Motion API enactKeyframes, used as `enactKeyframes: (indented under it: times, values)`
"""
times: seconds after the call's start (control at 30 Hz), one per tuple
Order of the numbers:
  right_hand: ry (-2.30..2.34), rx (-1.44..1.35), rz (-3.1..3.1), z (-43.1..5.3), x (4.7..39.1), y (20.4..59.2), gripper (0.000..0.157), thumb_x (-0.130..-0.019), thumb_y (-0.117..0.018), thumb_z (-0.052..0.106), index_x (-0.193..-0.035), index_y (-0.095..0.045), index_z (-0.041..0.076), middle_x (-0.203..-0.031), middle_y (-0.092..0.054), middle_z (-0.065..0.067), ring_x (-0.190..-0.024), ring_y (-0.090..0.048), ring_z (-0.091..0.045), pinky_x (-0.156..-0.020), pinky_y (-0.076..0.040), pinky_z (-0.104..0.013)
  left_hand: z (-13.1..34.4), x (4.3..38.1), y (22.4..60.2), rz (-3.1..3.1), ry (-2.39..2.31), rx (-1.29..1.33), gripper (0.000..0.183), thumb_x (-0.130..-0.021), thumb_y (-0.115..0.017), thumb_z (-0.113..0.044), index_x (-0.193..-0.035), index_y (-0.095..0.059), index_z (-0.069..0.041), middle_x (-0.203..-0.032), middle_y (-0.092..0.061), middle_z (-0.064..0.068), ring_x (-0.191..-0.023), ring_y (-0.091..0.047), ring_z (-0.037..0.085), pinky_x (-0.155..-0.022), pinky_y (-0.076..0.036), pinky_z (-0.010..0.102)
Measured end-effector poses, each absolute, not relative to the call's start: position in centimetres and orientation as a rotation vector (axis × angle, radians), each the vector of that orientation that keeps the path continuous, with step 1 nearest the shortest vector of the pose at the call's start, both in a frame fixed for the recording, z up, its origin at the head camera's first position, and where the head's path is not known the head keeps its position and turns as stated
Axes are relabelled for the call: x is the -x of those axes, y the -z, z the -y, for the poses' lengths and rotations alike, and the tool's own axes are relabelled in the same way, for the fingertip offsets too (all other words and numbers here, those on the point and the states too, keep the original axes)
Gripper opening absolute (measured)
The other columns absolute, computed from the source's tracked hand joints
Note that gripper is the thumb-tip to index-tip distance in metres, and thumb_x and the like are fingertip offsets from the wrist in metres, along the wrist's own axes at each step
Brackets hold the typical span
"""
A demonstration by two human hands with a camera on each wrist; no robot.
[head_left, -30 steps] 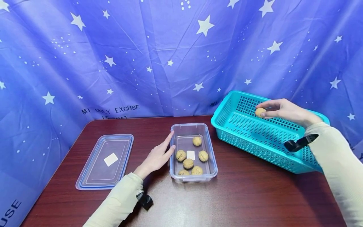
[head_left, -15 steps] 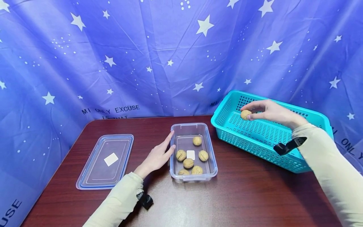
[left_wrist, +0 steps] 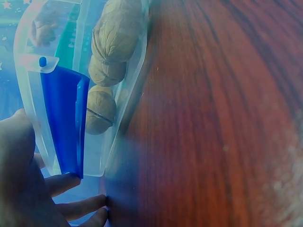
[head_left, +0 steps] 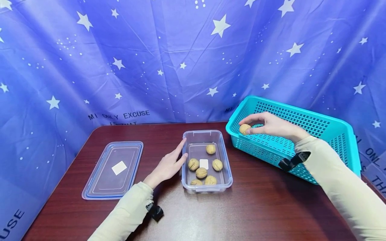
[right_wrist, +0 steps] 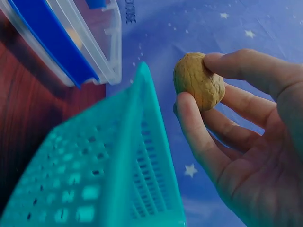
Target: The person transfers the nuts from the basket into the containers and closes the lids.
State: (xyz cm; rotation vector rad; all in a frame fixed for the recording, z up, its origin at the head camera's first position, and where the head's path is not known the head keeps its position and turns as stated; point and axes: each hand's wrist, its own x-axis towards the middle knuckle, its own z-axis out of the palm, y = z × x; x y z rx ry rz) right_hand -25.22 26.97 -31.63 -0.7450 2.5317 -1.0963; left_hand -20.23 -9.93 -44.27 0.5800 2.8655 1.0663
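Between its thumb and fingers my right hand (head_left: 272,126) pinches a walnut (head_left: 244,129), held over the left end of the turquoise basket (head_left: 328,124). The right wrist view shows that walnut (right_wrist: 199,81) at the fingertips, beside the basket's rim (right_wrist: 137,94). My left hand (head_left: 167,166) rests with fairly straight fingers against the left side of a clear plastic box (head_left: 228,167). Several walnuts (head_left: 201,172) lie on the box floor around a white square. In the left wrist view the fingers (left_wrist: 64,184) touch the box near its blue side clip (left_wrist: 66,123).
A clear lid (head_left: 104,180) with a blue seal and a white square label lies flat on the table's left part. The dark red wooden table (head_left: 193,221) ends at a blue star-patterned curtain (head_left: 169,67) behind. The basket stands right of the box.
My right hand has carried the walnut leftward across the basket, from near its middle to its left end. The left hand and the box stay in place.
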Motion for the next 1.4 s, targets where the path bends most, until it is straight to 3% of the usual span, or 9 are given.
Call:
enactKeyframes:
  times: [0.57,0.8,1.1,1.4]
  values:
    - [1.187,0.943,-2.31,-21.4,24.2,34.4,0.035,-0.09,-0.07,0.016,-0.124,-0.064,0.008,-0.116,-0.063,-0.007,-0.1,-0.06,-0.024,-0.084,-0.052,-0.034,9.7,20.4,44.2,-2.878,-1.062,-0.599,0.061,-0.103,-0.043,-0.037,-0.157,-0.017,-0.027,-0.15,-0.039,0.01,-0.122,-0.051,0.034,-0.098,-0.041,0.05]
    - [1.134,1.068,-2.285,-19.0,24.2,36.5,0.033,-0.089,-0.069,0.012,-0.12,-0.064,0.001,-0.112,-0.065,-0.005,-0.1,-0.06,-0.021,-0.084,-0.051,-0.04,9.8,20.4,44.4,-2.874,-1.073,-0.572,0.06,-0.103,-0.043,-0.039,-0.156,-0.016,-0.029,-0.153,-0.033,0.004,-0.13,-0.044,0.029,-0.102,-0.037,0.048]
    - [1.159,1.062,-2.269,-18.5,24.0,37.3,0.032,-0.088,-0.067,0.004,-0.119,-0.064,-0.002,-0.11,-0.065,-0.017,-0.098,-0.062,-0.021,-0.085,-0.051,-0.042,11.5,20.3,43.4,-2.964,-1.156,-0.717,0.055,-0.103,-0.046,-0.027,-0.154,-0.029,-0.015,-0.151,-0.036,0.009,-0.134,-0.039,0.029,-0.107,-0.031,0.046]
    - [1.237,1.089,-2.207,-15.9,23.3,36.8,0.027,-0.09,-0.066,0.005,-0.117,-0.066,0.003,-0.108,-0.067,-0.005,-0.097,-0.063,-0.019,-0.085,-0.052,-0.036,16.8,20.7,41.9,-3.146,-1.08,-0.707,0.052,-0.099,-0.053,-0.022,-0.146,-0.04,-0.005,-0.145,-0.044,0.016,-0.131,-0.042,0.034,-0.106,-0.031,0.048]
